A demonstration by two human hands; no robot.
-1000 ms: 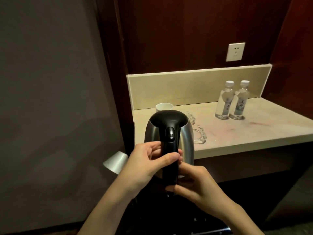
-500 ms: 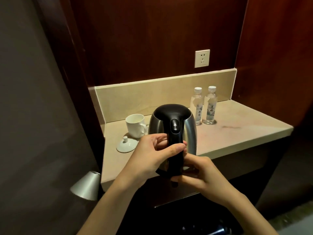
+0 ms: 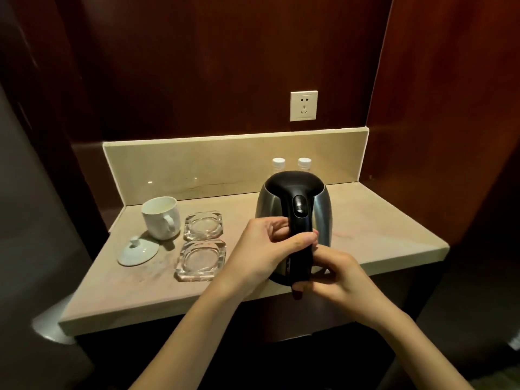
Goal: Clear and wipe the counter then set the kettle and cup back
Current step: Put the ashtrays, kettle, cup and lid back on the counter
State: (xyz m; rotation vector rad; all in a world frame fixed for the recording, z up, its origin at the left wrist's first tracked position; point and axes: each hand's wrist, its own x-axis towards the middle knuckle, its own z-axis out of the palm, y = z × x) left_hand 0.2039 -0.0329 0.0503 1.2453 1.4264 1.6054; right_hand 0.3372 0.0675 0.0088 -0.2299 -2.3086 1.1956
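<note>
**Counter inventory: kettle held in both hands, cup set at left**

Head view.

Kettle (image 3: 294,220), one. Steel body, black lid and black handle, upright, over the right half of the counter (image 3: 380,235) near its front edge. Whether its base rests on the surface cannot be told. Lid closed; contents not visible.

Left hand (image 3: 261,249), one. Grip curled round the upper part of the kettle handle, thumb across the near face of the handle, fingers tucked behind it.

Right hand (image 3: 334,274), one. Grip curled round the lower end of the same handle, just below the left hand, fingertips wrapping under the handle's foot.

Cup (image 3: 161,218), one. White, with handle turned to the near right, upright at the far left of the counter. Interior looks pale; whether it holds liquid cannot be told.

Cup lid (image 3: 138,251), one. White, knob uppermost, lying on the counter just near-left of the cup, off the cup.

Glass ashtrays (image 3: 203,225), two. Clear, square, set one behind the other just right of the cup; the nearer ashtray (image 3: 201,260) lies between the cup lid and the left hand. Both look bare inside.

Water bottles (image 3: 278,163), two. Only the white caps show, side by side behind the kettle by the backsplash.

Wall socket (image 3: 304,105), one, on the dark wood panel above the backsplash.
</note>
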